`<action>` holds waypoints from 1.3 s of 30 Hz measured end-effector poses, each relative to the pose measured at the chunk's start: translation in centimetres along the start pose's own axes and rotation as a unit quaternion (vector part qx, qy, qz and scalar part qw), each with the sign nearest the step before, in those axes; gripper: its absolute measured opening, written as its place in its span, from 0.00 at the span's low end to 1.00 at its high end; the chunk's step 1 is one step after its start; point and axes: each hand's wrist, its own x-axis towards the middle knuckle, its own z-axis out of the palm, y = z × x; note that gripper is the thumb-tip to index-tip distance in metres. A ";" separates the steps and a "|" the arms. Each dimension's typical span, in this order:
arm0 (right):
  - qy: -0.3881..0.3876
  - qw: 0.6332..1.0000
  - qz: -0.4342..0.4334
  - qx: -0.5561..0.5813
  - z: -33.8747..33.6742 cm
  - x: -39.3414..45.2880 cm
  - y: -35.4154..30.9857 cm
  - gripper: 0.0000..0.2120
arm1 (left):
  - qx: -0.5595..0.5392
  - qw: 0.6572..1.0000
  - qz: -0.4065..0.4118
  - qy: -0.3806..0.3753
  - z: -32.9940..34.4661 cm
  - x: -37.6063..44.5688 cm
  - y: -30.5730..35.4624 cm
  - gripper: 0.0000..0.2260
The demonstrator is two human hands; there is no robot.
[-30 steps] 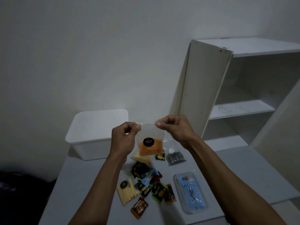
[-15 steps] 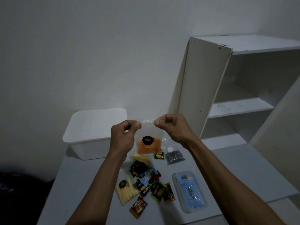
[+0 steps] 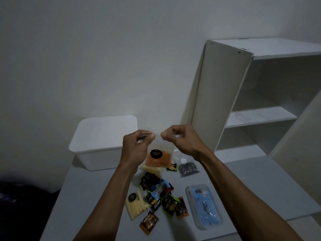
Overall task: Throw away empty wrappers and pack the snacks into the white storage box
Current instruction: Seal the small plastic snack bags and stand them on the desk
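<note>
Both hands sit closer together than half a second ago, thumbs nearly meeting at the pouch top; camera view barely shifted. Left hand pinches the top edge of a clear zip pouch with orange snack inside and a round black label; right hand pinches the same top edge from the other side; pouch hangs in the air above the table, in front of the box. White storage box sits at the far left of the table, near the wall; cannot tell whether a lid is on it. Grey table holds loose snacks under the forearms: pale stick-snack pouch near left, small dark sachets in a heap at centre, brown sachet nearest the front edge, clear bag of dark bits just right of the held pouch, clear tray with blue pack on the right. White open shelf unit stands at the table's far right, against a plain wall; room dim; dark area at lower left, content unclear.
</note>
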 end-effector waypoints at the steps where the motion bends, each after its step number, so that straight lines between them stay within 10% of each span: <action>1: -0.025 0.999 0.022 0.017 -0.2 -0.1 -0.4 0.13 | 0.008 1.000 0.007 -0.014 -0.2 0.0 0.1 0.01; 10: -0.110 0.993 0.048 -0.013 -1.1 0.6 -1.1 0.10 | 0.032 0.996 0.009 -0.083 -0.5 -0.3 0.0 0.02; 17: -0.010 0.998 0.059 0.001 0.9 -0.1 0.3 0.11 | 0.071 0.991 -0.049 0.103 0.6 -1.3 0.6 0.15; 39: 0.019 0.997 0.069 0.006 4.4 -2.3 2.4 0.11 | 0.006 0.980 -0.178 0.085 1.3 -2.4 0.2 0.07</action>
